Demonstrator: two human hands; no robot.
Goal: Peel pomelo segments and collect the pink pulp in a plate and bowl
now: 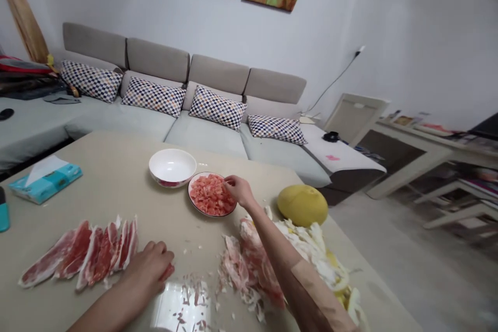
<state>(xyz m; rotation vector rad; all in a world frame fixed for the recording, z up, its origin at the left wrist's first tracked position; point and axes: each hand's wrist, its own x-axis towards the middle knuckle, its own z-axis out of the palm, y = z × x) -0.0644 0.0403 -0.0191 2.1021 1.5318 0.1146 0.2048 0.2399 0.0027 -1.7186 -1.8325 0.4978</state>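
My right hand (240, 191) reaches over the right rim of a dark-edged plate (199, 210) heaped with pink pomelo pulp (212, 194). Its fingers are pinched together just above the pulp; anything between them is too small to make out. My left hand (150, 265) is curled low over the table, closed around a red pomelo segment (167, 273) that shows only partly at its fingertips. To its left, several pomelo segments (101, 251) lie side by side. Under my right forearm is a pile of peeled membranes (249, 249), with white and yellow rind (311, 249) beside it.
A white bowl (172, 163) stands left of the plate. Near the table's right edge rests a whole yellow pomelo (302, 205). A blue tissue pack (46, 181) lies at the left. Small scraps dot the table (116, 166). A sofa (210, 135) with patterned cushions stands behind it.
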